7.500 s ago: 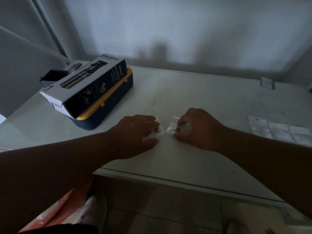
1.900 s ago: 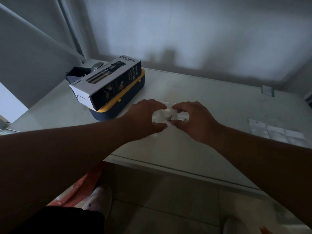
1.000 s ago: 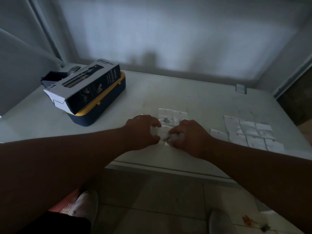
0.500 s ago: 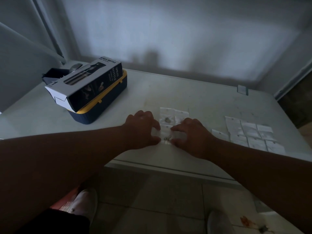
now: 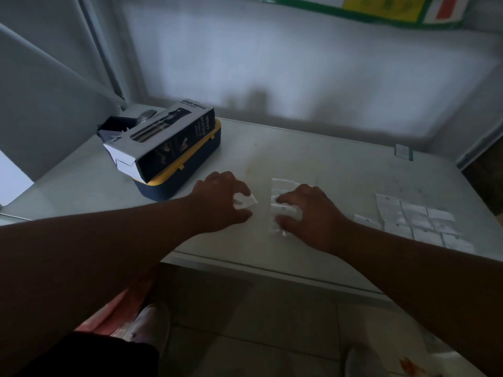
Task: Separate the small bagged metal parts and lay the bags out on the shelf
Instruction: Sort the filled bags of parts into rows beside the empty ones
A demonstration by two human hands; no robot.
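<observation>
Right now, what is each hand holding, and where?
Left hand pinches one torn-off bag by its left edge. Right hand grips the remaining bag strip at its right side.

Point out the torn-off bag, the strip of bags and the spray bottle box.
torn-off bag (image 5: 246, 201), head view, on its white corner past the fingers.
strip of bags (image 5: 281, 186), head view, on its far end.
spray bottle box (image 5: 177, 144), head view, on its dark side.

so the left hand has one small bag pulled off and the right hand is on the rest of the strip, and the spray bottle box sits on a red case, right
Not quite: the case under the spray bottle box is dark blue with a yellow rim, not red, as the head view shows. The rest holds: the left hand holds one small bag and the right hand is on the strip.
</observation>
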